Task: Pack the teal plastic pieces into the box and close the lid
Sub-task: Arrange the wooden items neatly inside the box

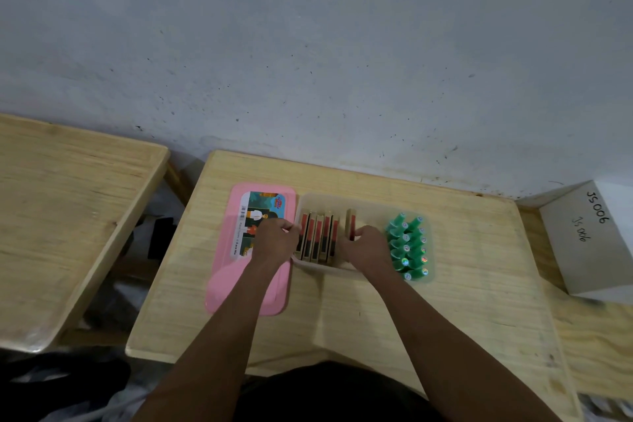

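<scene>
A translucent box point(373, 204) stands on the wooden desk. Several teal plastic pieces point(407, 247) fill its right end in two rows. Several small red-and-tan cartons point(317, 238) stand upright at its left end. One more carton point(351, 223) stands apart near the middle, and my right hand point(368, 245) pinches it. My left hand point(275, 238) rests curled against the box's left wall and the leftmost carton; whether it grips anything I cannot tell. The pink lid point(239, 274) lies flat on the desk to the left of the box, partly under my left forearm.
A white cardboard box point(589, 240) with handwritten marks sits at the right, close to the wall. A second wooden desk point(68, 202) stands to the left across a narrow gap. The grey wall runs right behind both desks.
</scene>
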`<state>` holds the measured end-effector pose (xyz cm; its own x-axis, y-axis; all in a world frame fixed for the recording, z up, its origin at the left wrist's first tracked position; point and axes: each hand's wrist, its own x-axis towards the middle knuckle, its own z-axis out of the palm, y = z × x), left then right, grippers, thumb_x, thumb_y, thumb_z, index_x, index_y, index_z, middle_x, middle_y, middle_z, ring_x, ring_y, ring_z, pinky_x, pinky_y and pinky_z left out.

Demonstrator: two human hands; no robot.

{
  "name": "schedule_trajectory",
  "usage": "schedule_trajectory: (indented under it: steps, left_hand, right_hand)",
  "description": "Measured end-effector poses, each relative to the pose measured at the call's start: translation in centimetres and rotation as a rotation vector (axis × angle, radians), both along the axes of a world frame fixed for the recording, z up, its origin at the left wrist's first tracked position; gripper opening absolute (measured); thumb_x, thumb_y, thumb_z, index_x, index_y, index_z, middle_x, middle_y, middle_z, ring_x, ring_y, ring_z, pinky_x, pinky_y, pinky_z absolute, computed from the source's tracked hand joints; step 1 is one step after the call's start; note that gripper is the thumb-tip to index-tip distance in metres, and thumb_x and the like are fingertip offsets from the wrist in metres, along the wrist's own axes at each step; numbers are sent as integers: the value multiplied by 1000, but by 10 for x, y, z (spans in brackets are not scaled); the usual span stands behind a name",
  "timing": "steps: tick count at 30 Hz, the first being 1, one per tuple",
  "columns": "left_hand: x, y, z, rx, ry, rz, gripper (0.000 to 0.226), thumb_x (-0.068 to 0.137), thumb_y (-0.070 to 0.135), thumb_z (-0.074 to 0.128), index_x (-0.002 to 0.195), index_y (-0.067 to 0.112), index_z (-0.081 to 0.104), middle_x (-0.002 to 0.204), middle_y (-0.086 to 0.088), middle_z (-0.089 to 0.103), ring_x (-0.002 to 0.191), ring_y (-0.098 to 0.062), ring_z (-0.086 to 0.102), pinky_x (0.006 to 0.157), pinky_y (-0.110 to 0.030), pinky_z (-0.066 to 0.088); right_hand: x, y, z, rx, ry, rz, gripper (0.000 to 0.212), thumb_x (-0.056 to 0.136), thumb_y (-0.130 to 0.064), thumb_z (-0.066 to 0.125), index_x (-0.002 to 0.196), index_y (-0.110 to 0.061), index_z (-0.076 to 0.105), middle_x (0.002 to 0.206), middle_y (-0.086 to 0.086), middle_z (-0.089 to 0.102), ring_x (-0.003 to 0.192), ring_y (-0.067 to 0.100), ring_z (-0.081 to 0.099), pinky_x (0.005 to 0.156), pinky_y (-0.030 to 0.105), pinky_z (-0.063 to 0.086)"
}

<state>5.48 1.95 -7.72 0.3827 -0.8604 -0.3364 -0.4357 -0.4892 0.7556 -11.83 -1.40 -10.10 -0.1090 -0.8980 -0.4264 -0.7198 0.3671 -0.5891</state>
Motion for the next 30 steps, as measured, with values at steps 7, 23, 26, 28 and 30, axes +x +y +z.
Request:
schedule_trajectory:
  steps: [7,23,26,28,30]
  left_hand:
    - [-2,0,1,6,14,19,22,90,18,60,99,0,69,108,-15,67,96,-19,57,91,-40,52]
    - [0,-1,-1,29,37,23,24,90,21,60,100,1,70,105,-15,69,104,-26,62,84,-29,48]
    - [0,-1,-1,32,19,16,25,90,22,60,101,1,69,108,-15,68,105,-24,61,84,-29,48]
    - [0,-1,-1,31,16,14,25,91,21,59,101,1,69,110,-15,68,106,-24,60,84,-28,46]
    - [-1,-1,-1,27,21,18,24,91,20,60,100,0,69,110,-15,68,107,-24,60,85,-29,46]
  right_hand:
    - [22,-3,5,18,-74,75,16,80,-27,68,82,-11,69,80,10,74,73,25,71,72,40,60]
    - [21,-53,17,84,176,457,35,98,-30,41,128,-24,58,129,2,61,105,23,61,87,33,47]
    - [21,-53,17,64,191,467,33,97,-33,43,123,-25,62,126,1,62,107,23,60,91,37,49]
    - [20,-51,15,40,204,448,33,96,-36,45,120,-26,64,124,0,64,107,22,60,92,37,49]
    - [20,-49,14,20,220,407,32,95,-38,46,115,-24,67,118,1,67,105,23,63,88,35,50]
